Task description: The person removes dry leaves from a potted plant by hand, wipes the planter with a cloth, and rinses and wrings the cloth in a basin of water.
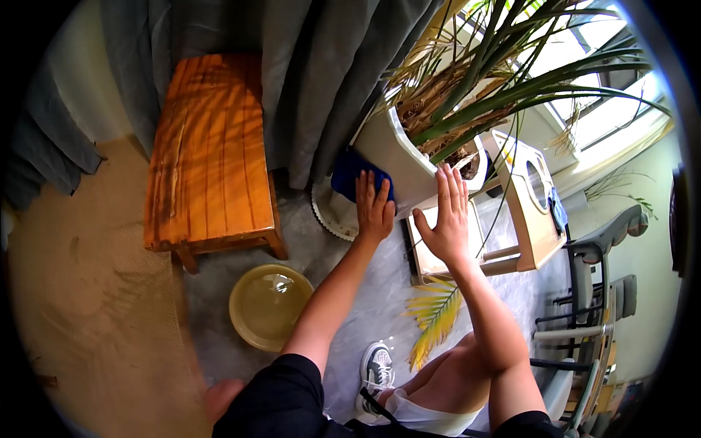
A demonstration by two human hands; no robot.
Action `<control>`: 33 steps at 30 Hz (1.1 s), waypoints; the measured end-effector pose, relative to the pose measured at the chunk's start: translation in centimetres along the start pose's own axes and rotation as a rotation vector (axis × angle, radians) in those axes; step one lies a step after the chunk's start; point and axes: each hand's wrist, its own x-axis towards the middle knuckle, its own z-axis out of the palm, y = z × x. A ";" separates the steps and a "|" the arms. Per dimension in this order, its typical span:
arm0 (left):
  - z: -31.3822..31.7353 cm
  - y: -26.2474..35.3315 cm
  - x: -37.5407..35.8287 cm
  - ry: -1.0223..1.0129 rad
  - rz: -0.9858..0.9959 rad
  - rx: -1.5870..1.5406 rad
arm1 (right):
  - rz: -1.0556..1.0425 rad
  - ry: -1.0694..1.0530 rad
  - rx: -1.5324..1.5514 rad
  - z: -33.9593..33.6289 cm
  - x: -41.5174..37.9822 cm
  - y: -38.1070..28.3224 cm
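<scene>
A large white planter [398, 157] holding a plant with long green leaves [475, 109] stands at the upper middle. My left hand [374, 204] lies with its fingers over a dark blue cloth [350, 175], pressing it against the planter's side. The fingers are spread a little and flat. To the right, my right hand [445, 217] rests flat near the planter's rim, thumb out and fingers stretched, with nothing held. Under the planter's left side is a round white saucer with a ridged edge [321, 213].
An orange wooden bench [208, 153] stands at the left. A round basin of water [255, 328] sits on the grey floor near my left forearm. A beige plastic stand [537, 226], a yellowing leaf [436, 317] and chairs [584, 252] are at the right. Grey curtains [303, 87] hang behind.
</scene>
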 end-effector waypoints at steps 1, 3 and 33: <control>-0.1 0.2 -0.4 -0.041 -0.007 -0.004 | -0.008 0.000 -0.008 0.1 0.0 0.2; -0.4 0.5 -0.2 -0.112 -0.024 -0.022 | -0.008 -0.008 -0.015 0.1 0.0 0.3; -2.2 -8.9 -10.3 -0.326 0.069 0.190 | 0.011 -0.096 0.015 -0.8 0.1 0.1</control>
